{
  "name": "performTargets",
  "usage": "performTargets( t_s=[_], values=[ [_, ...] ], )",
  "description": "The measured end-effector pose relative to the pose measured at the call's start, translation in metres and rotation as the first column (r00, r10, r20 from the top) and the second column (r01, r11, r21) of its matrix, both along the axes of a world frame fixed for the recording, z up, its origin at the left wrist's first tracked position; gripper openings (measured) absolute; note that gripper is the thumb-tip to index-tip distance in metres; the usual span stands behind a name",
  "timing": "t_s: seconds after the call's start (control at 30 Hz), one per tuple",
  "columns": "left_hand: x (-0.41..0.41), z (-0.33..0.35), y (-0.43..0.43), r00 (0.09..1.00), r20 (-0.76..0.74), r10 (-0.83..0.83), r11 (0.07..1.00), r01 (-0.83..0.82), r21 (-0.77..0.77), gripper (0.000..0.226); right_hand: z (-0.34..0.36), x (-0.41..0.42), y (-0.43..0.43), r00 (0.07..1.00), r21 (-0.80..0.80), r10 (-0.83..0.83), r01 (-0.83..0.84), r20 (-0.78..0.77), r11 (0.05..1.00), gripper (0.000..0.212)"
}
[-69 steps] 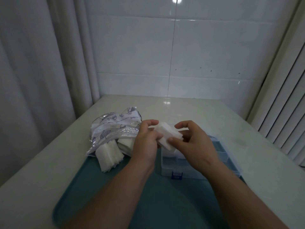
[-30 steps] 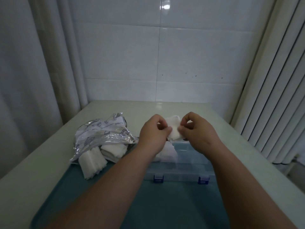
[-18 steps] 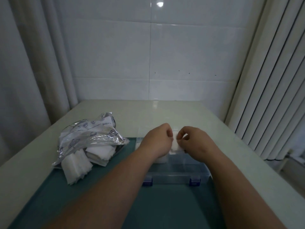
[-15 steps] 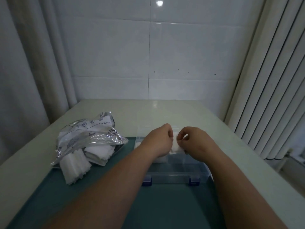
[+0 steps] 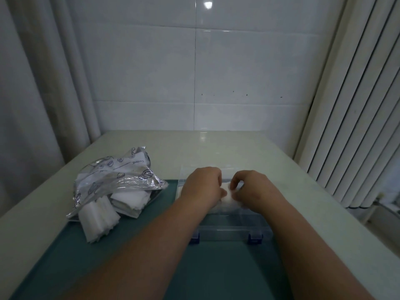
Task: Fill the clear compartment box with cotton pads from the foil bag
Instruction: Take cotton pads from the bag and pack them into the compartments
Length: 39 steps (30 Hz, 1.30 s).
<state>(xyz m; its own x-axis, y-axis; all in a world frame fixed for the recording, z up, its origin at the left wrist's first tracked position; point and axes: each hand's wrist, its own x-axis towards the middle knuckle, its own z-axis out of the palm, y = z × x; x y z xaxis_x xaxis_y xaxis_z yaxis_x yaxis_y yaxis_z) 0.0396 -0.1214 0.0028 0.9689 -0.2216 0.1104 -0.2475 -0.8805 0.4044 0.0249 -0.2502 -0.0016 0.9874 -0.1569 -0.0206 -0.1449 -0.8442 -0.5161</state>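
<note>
Since a second ago I see both hands have sunk from above the clear compartment box (image 5: 229,231) down into it. The left hand (image 5: 202,188) and right hand (image 5: 252,190) pinch one wad of cotton pads (image 5: 227,197) between them, each grip clamped on it. My knuckles hide which compartment. The foil bag (image 5: 114,176) lies left on the teal tray (image 5: 216,273), loose pads (image 5: 98,219) spilling before it, on the table (image 5: 216,148).

left hand (image 5: 202,187) | right hand (image 5: 252,188) | both forearms bare (nothing worn on wrists or fingers)
</note>
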Motion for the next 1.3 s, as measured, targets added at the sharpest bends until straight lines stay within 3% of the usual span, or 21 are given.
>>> performTargets(
  t_s=[0.13, 0.3, 0.47, 0.6, 0.77, 0.9, 1.03, 1.1, 1.3],
  values=[
    [0.004, -0.002, 0.003, 0.995, -0.094, -0.041, 0.999, 0.043, 0.022, 0.034, 0.003, 0.003, 0.002, 0.997, -0.061, 0.018, -0.023, -0.081, 0.998, 0.033],
    [0.009, -0.002, 0.003, 0.978, -0.176, -0.111, 0.985, 0.132, 0.113, 0.040, 0.002, 0.010, 0.004, 0.980, -0.162, -0.011, -0.022, -0.199, 0.987, 0.033],
    [0.010, -0.005, 0.004, 0.980, -0.167, -0.112, 0.988, 0.128, 0.090, 0.038, -0.004, 0.006, 0.001, 0.996, -0.152, 0.001, -0.014, -0.086, 0.988, 0.026],
    [0.011, -0.006, 0.004, 0.978, -0.176, -0.111, 0.989, 0.126, 0.076, 0.034, 0.004, 0.007, 0.005, 0.988, -0.178, -0.008, -0.020, -0.155, 0.984, 0.039],
    [0.012, -0.004, 0.003, 0.975, -0.193, -0.113, 0.982, 0.139, 0.127, 0.037, -0.003, 0.000, 0.000, 0.999, -0.101, 0.004, -0.008, -0.044, 0.995, 0.022],
    [0.011, -0.006, 0.006, 0.976, -0.188, -0.114, 0.985, 0.136, 0.106, 0.034, 0.000, 0.003, 0.005, 0.992, -0.175, 0.023, -0.045, -0.126, 0.984, 0.030],
    [0.007, -0.005, 0.010, 0.986, -0.124, -0.110, 0.991, 0.118, 0.056, 0.029, 0.006, -0.004, 0.004, 0.997, -0.126, 0.033, -0.024, 0.070, 0.992, 0.035],
    [0.005, -0.005, 0.015, 0.988, -0.087, -0.129, 0.991, 0.131, 0.010, 0.037, 0.006, -0.010, 0.003, 0.987, -0.091, 0.032, -0.017, 0.159, 0.996, 0.030],
    [-0.012, -0.003, 0.045, 0.988, 0.059, -0.143, 0.988, 0.146, -0.050, 0.033, 0.006, -0.020, 0.015, 0.968, -0.030, 0.053, -0.047, 0.247, 0.998, 0.023]
  ],
)
